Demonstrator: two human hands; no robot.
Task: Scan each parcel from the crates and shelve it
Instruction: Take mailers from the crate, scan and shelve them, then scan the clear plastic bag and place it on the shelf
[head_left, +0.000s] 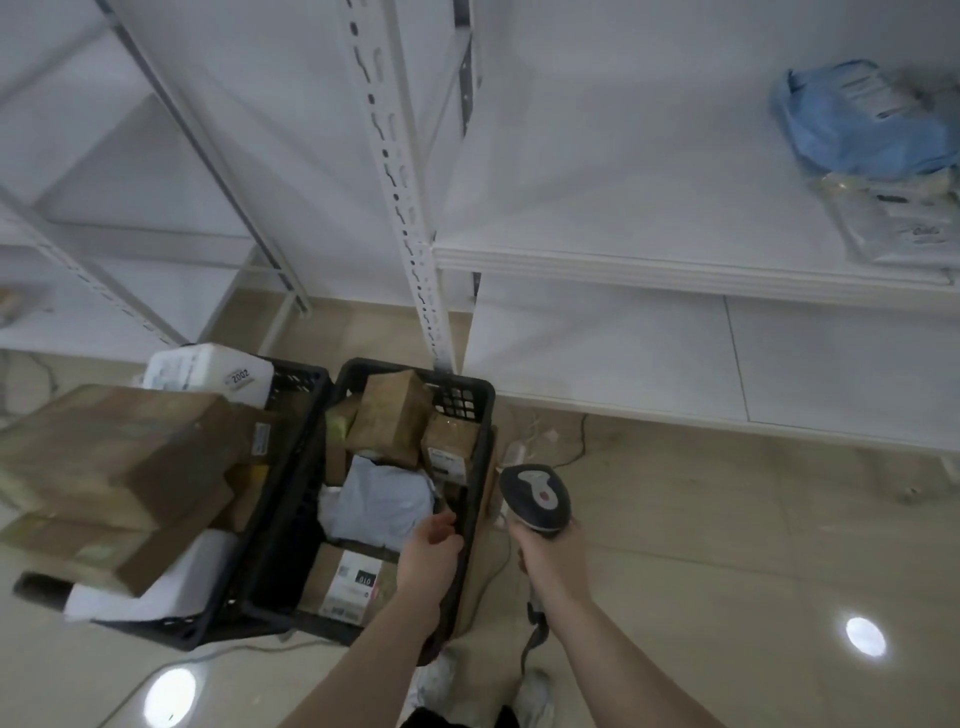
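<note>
Two black lattice crates stand side by side on the floor before the white shelves (675, 260). The left crate (291, 395) is heaped above its rim with brown cardboard boxes (119, 457) and a white parcel (208, 371). The right crate (467, 400) holds small brown boxes (392, 415) at its far end, a pale grey poly bag (379, 501) in the middle, and a labelled flat carton (345, 582) nearest. The scanner (537, 499), dark grey with a light top, is upright just right of it. A blue bag (857, 124) lies on the shelf.

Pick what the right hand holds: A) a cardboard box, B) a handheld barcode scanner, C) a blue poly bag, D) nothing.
B: the right hand grips the handle of the handheld barcode scanner, whose grey head points toward the black crate of parcels.
</note>
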